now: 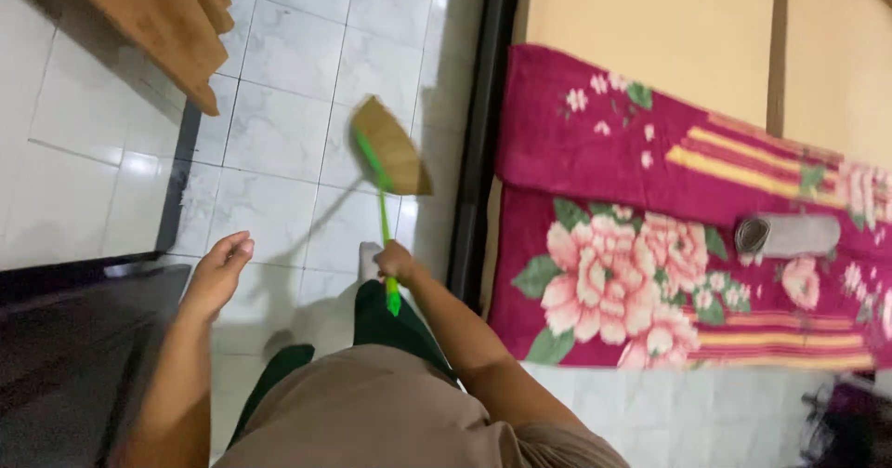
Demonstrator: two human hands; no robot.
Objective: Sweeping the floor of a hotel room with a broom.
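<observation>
right hand [395,262] grips green broom [388,157]; left hand [218,268] open, empty

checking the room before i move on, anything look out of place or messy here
One thing: a grey rolled bundle lies loose on the magenta floral blanket. Otherwise the right hand grips a green-handled broom over the white tiled floor, with no visible spill.
</observation>
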